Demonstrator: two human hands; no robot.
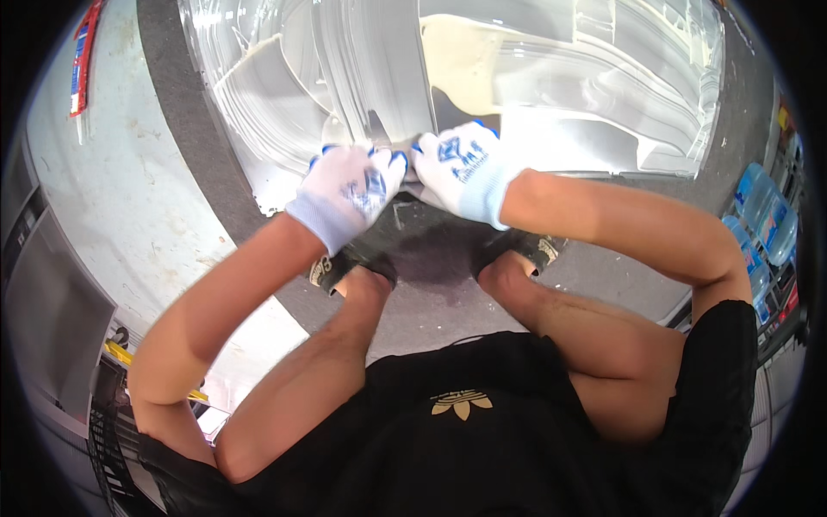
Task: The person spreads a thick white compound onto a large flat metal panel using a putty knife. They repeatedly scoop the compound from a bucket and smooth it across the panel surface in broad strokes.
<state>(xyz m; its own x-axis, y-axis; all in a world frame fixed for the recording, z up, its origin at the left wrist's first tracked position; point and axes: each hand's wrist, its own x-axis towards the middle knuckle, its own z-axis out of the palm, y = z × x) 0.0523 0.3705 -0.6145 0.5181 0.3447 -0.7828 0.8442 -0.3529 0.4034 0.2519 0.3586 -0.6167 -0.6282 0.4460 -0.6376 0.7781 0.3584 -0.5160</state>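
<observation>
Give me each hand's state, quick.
Left hand: closed, fingers curled under; what it holds, if anything, cannot be told.
Right hand: closed, curled likewise; held thing cannot be told.

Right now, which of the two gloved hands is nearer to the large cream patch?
The right hand: it lies just below the cream patch in the picture, while the left hand sits lower and farther to the left.

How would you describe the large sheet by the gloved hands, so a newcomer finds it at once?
Find the dark grey ground with a paler floor at its left. On it lies the large sheet, stretching away beyond the left hand and right hand. Unlike the ground around it, it is smeared with wide streaks of whitish coating.
</observation>
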